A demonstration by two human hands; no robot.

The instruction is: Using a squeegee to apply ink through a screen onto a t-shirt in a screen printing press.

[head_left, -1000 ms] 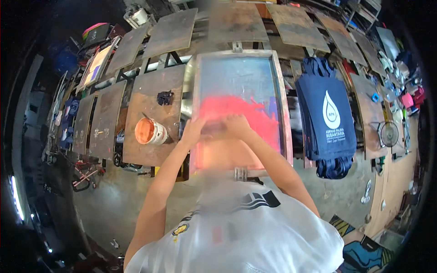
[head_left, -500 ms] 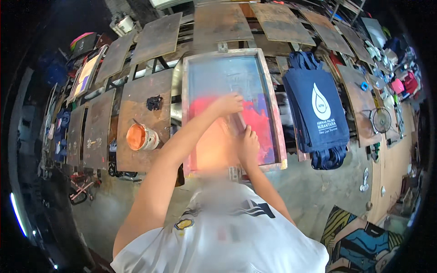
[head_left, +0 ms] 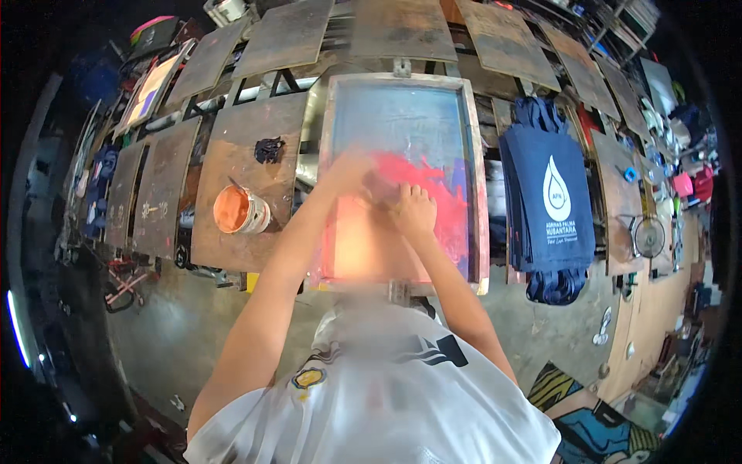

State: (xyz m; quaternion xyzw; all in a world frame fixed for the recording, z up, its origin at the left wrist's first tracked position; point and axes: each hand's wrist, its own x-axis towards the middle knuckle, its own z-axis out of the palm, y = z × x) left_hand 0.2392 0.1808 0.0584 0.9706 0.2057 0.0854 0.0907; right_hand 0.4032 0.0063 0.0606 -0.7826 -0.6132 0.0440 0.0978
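Note:
A wooden-framed printing screen (head_left: 478, 193) lies in front of me, its mesh bluish at the far end and smeared with pinkish-red ink (head_left: 444, 203) across the middle and right. Both hands are over the mesh, on a short brownish squeegee (head_left: 379, 188) that is partly hidden and blurred. My left hand (head_left: 354, 172) is at its far left end, the fingers closed but hazy from a smudge in the picture. Curled around the near right end is my right hand (head_left: 414, 207). The near left mesh looks pale orange.
Left of the screen, a board (head_left: 224, 158) holds a tub of orange ink (head_left: 241, 210) with a stick in it and a crumpled black rag (head_left: 269, 150). On the right lies a stack of navy tote bags (head_left: 549, 201). More boards (head_left: 402, 31) run along the back. A small fan (head_left: 646, 236) stands far right.
Both hands have moved leftward and a little away over the screen with the squeegee. The whole view has shifted slightly, so the screen appears farther right.

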